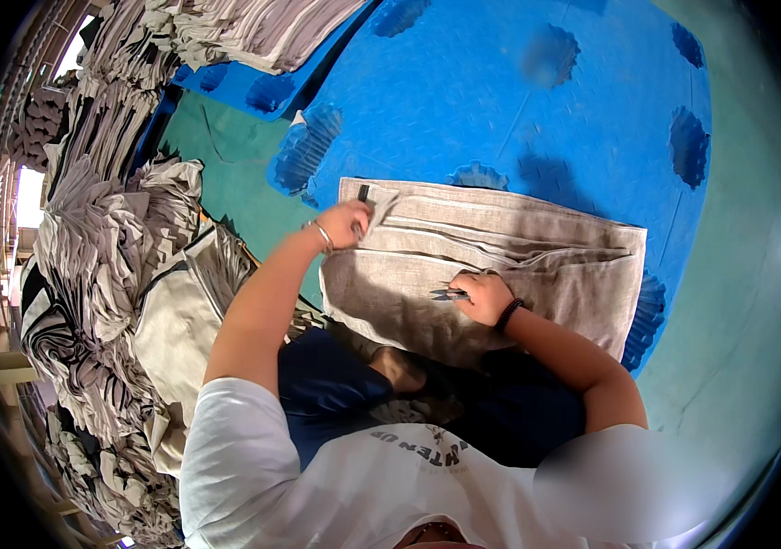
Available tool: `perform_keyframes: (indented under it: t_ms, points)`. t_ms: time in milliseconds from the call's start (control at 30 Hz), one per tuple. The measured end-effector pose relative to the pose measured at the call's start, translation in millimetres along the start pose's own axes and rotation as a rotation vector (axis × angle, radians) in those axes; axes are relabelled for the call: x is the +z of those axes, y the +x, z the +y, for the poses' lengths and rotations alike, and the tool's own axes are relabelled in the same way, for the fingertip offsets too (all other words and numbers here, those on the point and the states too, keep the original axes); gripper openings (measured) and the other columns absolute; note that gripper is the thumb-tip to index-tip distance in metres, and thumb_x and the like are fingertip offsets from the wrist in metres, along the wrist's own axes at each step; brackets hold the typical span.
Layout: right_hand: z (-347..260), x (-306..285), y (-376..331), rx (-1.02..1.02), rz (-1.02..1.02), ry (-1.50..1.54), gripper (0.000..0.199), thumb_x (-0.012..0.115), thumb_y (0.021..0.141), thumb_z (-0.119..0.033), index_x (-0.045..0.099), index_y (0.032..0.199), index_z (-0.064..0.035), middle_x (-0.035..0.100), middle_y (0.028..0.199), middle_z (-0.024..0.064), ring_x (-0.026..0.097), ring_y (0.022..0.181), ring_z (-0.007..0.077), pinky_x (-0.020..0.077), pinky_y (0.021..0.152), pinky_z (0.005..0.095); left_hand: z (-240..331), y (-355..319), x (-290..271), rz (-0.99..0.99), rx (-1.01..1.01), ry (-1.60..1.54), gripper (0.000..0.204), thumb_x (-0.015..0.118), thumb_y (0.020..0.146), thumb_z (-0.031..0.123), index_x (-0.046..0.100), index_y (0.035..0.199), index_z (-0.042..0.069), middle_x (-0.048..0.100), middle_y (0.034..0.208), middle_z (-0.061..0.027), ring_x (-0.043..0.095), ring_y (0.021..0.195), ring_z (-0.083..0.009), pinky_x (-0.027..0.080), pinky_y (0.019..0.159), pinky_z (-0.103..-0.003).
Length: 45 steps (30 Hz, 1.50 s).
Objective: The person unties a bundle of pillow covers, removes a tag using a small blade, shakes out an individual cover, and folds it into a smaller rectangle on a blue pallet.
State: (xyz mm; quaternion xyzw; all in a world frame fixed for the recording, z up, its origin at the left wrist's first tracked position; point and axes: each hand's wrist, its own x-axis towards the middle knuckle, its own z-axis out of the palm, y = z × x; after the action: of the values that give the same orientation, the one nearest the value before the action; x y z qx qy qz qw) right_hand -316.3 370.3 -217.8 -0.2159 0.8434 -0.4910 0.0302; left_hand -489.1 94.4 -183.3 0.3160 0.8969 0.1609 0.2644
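Observation:
Spread in front of me is a beige linen-like fabric piece (pixel 409 293), sewn with white-edged folds or pockets across it. A small black tab (pixel 364 192) sits at its far left corner. At the left edge, my left hand (pixel 347 224) is closed on a lifted bit of the fabric, which is blurred by motion. My right hand (pixel 485 297) rests on the fabric right of the middle, closed round small dark thread snips (pixel 450 294). The snips' blades point left and lie just over the cloth. Part of their grip is hidden in the palm.
Under the fabric's far side lies a blue plastic pallet (pixel 464 101) with dark recesses, on a green floor (pixel 747 183). Heaps of beige cloth with dark edging (pixel 98 220) rise at my left. A cloth stack (pixel 253 27) rests on another blue pallet (pixel 267 91) at far left.

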Motion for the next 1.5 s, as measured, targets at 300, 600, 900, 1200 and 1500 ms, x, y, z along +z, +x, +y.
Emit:
perform_keyframes:
  t_ms: [300, 600, 900, 1200, 1500]
  points:
    - [-1.5, -1.0, -0.1, -0.001, 0.023, -0.04, 0.017, 0.058, 0.064, -0.01, 0.052, 0.08, -0.005, 0.057, 0.075, 0.0083, 0.055, 0.065, 0.0266, 0.0445, 0.055, 0.0332, 1.7, -11.5, 31.4, 0.197, -0.246, -0.231, 0.015, 0.057, 0.073, 0.013, 0.057, 0.085, 0.005, 0.049, 0.111, -0.0147, 0.052, 0.092, -0.0263, 0.042, 0.076, -0.03]
    - [2.4, -0.1, -2.1, -0.003, 0.023, -0.036, 0.016, 0.058, 0.064, -0.009, 0.052, 0.079, -0.0056, 0.056, 0.073, 0.0074, 0.055, 0.062, 0.0257, 0.044, 0.053, 0.032, 14.7, 20.8, 48.4, 0.53, -0.61, -0.609, 0.025, 0.063, 0.062, 0.005, 0.056, 0.086, 0.001, 0.055, 0.092, -0.0125, 0.055, 0.081, -0.0233, 0.043, 0.069, -0.03]
    - [19.1, 11.7, -8.5, -0.085, 0.115, -0.052, 0.015, 0.059, 0.065, -0.009, 0.051, 0.078, -0.006, 0.056, 0.072, 0.0083, 0.055, 0.061, 0.0266, 0.0436, 0.053, 0.033, 27.2, -26.8, 63.2, 0.636, -0.174, -0.374, 0.016, 0.054, 0.071, 0.001, 0.059, 0.085, 0.006, 0.053, 0.092, -0.0057, 0.052, 0.076, -0.0156, 0.042, 0.066, -0.026]
    - [34.8, 23.4, -14.2, -0.108, 0.135, -0.071, 0.014, 0.057, 0.065, -0.009, 0.051, 0.078, -0.0064, 0.056, 0.071, 0.0078, 0.055, 0.062, 0.0265, 0.0432, 0.053, 0.0333, 36.8, -3.1, 48.4, 0.679, -0.526, -1.363, 0.006, 0.052, 0.079, 0.008, 0.053, 0.085, 0.006, 0.055, 0.076, 0.0006, 0.049, 0.063, -0.008, 0.041, 0.057, -0.024]
    - [8.5, 4.4, -3.7, 0.013, -0.039, -0.041, 0.018, 0.056, 0.066, -0.013, 0.053, 0.083, -0.0065, 0.057, 0.076, 0.0082, 0.055, 0.065, 0.0267, 0.044, 0.056, 0.0338, 40.4, 14.6, 47.3, 1.053, -0.228, -0.74, 0.021, 0.045, 0.071, -0.01, 0.04, 0.084, 0.006, 0.041, 0.07, -0.0012, 0.043, 0.07, -0.0124, 0.037, 0.066, -0.022]
